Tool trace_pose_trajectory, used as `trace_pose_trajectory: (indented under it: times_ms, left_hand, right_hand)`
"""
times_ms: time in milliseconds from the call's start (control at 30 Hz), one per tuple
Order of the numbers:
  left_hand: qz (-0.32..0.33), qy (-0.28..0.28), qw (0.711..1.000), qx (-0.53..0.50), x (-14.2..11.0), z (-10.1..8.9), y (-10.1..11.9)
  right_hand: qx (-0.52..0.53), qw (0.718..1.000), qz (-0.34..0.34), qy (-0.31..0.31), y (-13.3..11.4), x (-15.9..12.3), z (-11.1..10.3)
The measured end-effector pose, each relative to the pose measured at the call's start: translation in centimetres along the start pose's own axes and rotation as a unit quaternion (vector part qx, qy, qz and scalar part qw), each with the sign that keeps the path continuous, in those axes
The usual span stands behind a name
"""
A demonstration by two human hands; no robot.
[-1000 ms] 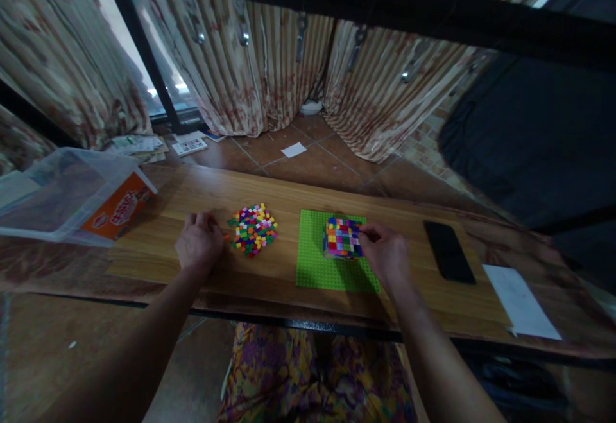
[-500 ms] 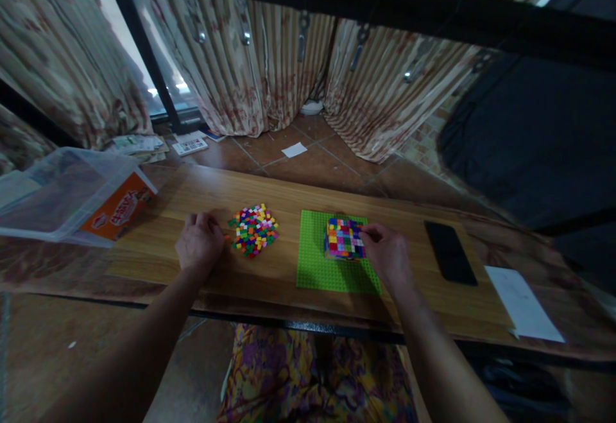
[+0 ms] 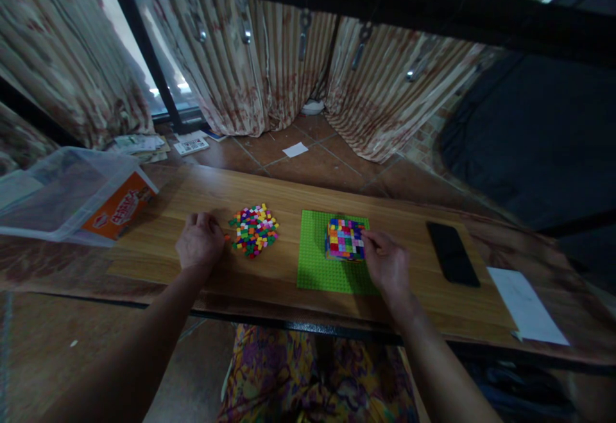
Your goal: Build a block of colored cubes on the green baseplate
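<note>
A green baseplate (image 3: pixel 317 262) lies on the wooden table (image 3: pixel 289 198), and a multicoloured block of small bricks (image 3: pixel 343 239) stands on its right part. My right hand (image 3: pixel 387 264) rests against the block's right side, fingers curled and touching its top edge. A loose pile of small coloured bricks (image 3: pixel 253 229) lies left of the plate. My left hand (image 3: pixel 199 245) sits on the table just left of that pile, fingers curled under; whether it holds anything is hidden.
A clear plastic box with an orange label (image 3: pixel 72 195) lies at the table's left end. A black phone (image 3: pixel 452 253) and a white sheet of paper (image 3: pixel 527 307) lie to the right. Curtains and a tiled floor are beyond the table.
My right hand has slid slightly down along the block's right side. The left hand has stayed put.
</note>
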State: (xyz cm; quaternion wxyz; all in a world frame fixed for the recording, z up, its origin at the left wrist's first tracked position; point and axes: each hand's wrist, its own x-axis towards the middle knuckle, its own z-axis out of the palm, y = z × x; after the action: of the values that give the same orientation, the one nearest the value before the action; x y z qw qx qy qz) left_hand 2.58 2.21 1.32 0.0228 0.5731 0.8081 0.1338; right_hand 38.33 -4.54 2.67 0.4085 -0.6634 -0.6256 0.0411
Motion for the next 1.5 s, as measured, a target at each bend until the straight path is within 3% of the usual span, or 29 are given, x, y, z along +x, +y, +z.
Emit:
trace_pose_trajectory:
  times_ms: [433,1200,1400,1500]
  left_hand:
    - [-0.004,0.001,1.0,0.009,0.0,0.2,-0.1]
    - [0.006,0.004,1.0,0.007,-0.1,0.1,-0.2]
    - [0.012,0.014,1.0,0.01,0.0,0.4,-0.3]
    - [0.007,0.007,1.0,0.006,-0.1,0.3,-0.3]
  right_hand:
    - [-0.031,0.997,-0.066,-0.007,1.1,-1.3,0.3]
    - [-0.003,0.998,-0.057,0.01,0.7,-1.6,0.4]
    - [0.033,0.995,-0.022,0.096,-1.9,-2.3,-0.8]
    - [0.08,0.994,-0.037,0.06,-4.9,-3.3,-0.4]
